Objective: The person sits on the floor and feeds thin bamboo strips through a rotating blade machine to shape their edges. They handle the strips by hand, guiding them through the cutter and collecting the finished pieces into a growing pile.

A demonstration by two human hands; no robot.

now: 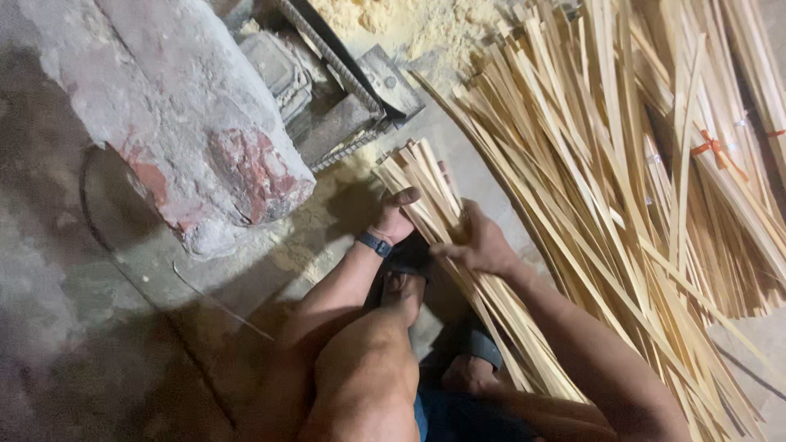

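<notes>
A bundle of thin, pale yellow bamboo strips [442, 245] is held by both hands above the knees of the seated person. The left hand [395, 219] is closed around the upper part of the bundle, with the thumb laid across the front of the strips; a dark wristband [376, 244] is worn on this wrist. The right hand [481, 245] is wrapped over the same bundle just below and to the right of the left hand, with its fingers curled on the strips.

Some risks can be judged from here. The strip ends near the left hand are fanned out and not even, so single strips could slide out of the bundle if the grip is loosened. The strip edges look thin and sharp, so a finger could be cut or pricked if the hands are slid along them.

Relative to the bundle, the large loose heap of long bamboo strips [655, 164] lies to the right, close beside it. The grey and red broken masonry block [188, 123] stands well to the left, and the pale sawdust pile [409, 24] lies beyond the bundle's upper end.
</notes>
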